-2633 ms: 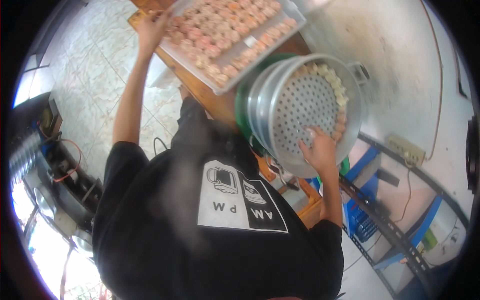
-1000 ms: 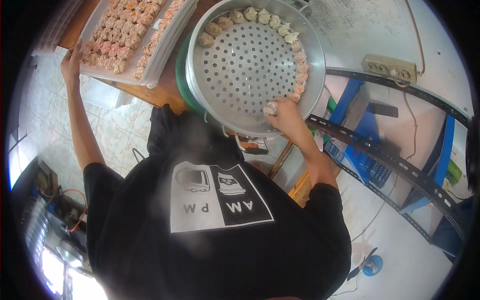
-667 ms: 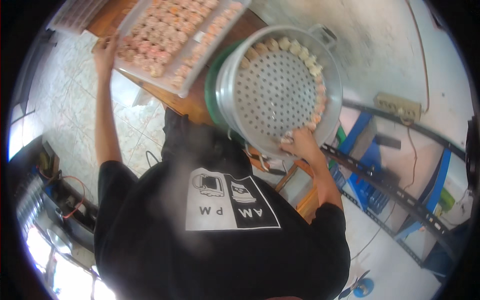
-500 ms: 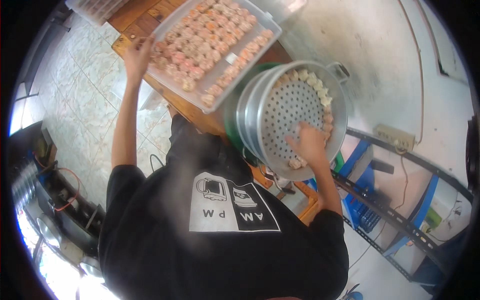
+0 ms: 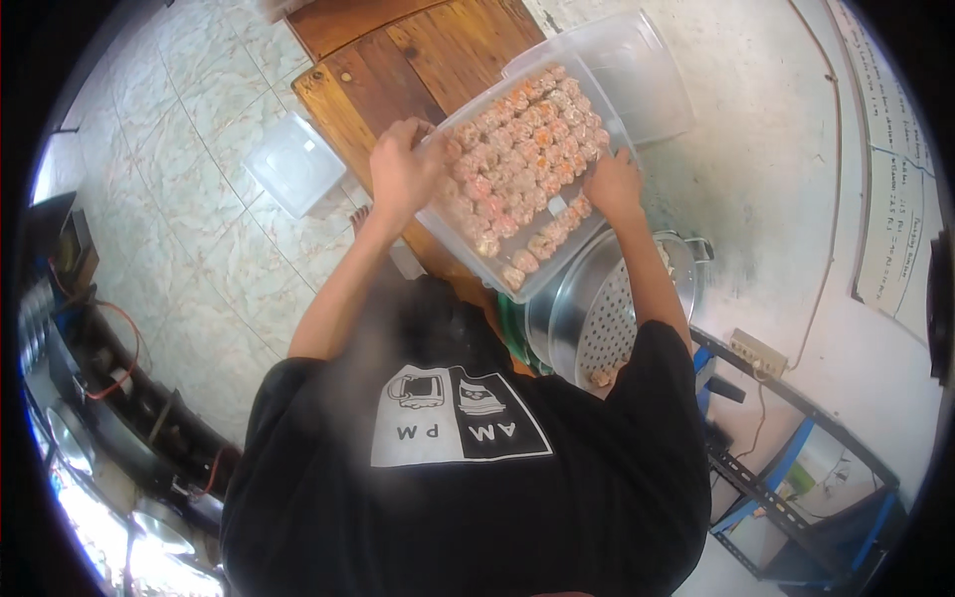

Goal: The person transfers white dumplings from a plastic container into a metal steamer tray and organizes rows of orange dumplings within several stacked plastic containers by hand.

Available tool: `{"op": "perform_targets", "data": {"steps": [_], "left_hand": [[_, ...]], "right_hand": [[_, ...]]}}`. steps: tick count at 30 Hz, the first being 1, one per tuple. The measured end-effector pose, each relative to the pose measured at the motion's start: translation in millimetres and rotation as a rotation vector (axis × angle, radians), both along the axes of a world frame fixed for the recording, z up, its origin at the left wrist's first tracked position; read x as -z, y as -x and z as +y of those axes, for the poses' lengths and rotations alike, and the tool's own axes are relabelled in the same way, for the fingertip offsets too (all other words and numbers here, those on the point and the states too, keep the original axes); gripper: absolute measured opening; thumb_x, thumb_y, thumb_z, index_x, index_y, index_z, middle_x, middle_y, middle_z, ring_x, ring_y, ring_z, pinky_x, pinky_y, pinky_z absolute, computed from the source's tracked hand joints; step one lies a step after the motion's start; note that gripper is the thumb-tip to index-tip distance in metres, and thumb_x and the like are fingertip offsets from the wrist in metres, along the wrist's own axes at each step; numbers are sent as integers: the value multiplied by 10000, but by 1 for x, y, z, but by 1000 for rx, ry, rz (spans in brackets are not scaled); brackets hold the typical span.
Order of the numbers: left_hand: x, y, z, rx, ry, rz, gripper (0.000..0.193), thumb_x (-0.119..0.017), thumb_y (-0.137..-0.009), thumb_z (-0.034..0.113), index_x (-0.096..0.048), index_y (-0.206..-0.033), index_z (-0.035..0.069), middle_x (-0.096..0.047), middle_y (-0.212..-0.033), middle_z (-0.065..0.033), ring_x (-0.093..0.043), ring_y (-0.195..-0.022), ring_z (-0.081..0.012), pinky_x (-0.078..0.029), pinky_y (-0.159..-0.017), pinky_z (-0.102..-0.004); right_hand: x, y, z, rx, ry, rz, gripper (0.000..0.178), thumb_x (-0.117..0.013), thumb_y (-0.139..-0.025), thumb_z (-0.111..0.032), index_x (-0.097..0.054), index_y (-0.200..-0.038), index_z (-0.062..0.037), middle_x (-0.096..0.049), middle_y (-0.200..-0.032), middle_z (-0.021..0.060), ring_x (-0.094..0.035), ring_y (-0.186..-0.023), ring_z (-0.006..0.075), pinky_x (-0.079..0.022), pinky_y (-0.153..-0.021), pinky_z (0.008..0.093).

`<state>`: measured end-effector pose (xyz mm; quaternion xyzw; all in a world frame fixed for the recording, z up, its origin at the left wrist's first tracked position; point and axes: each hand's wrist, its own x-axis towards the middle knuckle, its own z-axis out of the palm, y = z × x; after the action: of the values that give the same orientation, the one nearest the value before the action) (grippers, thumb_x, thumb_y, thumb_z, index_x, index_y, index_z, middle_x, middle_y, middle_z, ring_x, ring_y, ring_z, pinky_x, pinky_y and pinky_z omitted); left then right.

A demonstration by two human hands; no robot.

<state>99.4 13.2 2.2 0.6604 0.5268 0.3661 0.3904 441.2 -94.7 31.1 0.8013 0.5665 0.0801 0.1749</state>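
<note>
A clear plastic container holds several rows of pinkish open-topped dumplings, with one separate row along its right side. My left hand is closed on the container's left rim. Over the upper end of the separate row, my right hand has its fingers curled down around a dumpling, which they mostly hide. Below my right forearm sits a tilted, perforated metal steamer, with dumplings showing along its rim; the forearm covers part of it.
The container rests on a wooden table, beside a clear lid. Something green shows under the steamer. Another clear plastic box lies on the tiled floor to the left. A black metal rack stands at the right, below a wall socket.
My right hand has gone from inside the steamer up to the separate dumpling row. My left hand stays at the container's left rim. The whole view has shifted.
</note>
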Motion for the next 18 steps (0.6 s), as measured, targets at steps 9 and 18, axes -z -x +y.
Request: {"op": "perform_targets", "data": {"steps": [9,18], "left_hand": [[17,2,6,59,12,-122,307,-721,-956,289,-736,-968,-17,-719,-850,-120,-677,-800,-213,-523,-753,-359],[15,-8,5,6,55,-23,426,-767,-925,401,-758,-964,-23,-655,-742,-33,-522,-663,-98,-410,-592,-270]], "right_hand": [[-103,-1,-97,142,-626,523,178,-689,-912,-192,-736,-984,-35,-676,-1011,227,-687,-890,394,-541,-783,475],[-27,27,-370,778,55,600,302,-724,-894,-224,-689,-892,75,-653,-1080,320,-694,-955,411,-560,-820,478]]}}
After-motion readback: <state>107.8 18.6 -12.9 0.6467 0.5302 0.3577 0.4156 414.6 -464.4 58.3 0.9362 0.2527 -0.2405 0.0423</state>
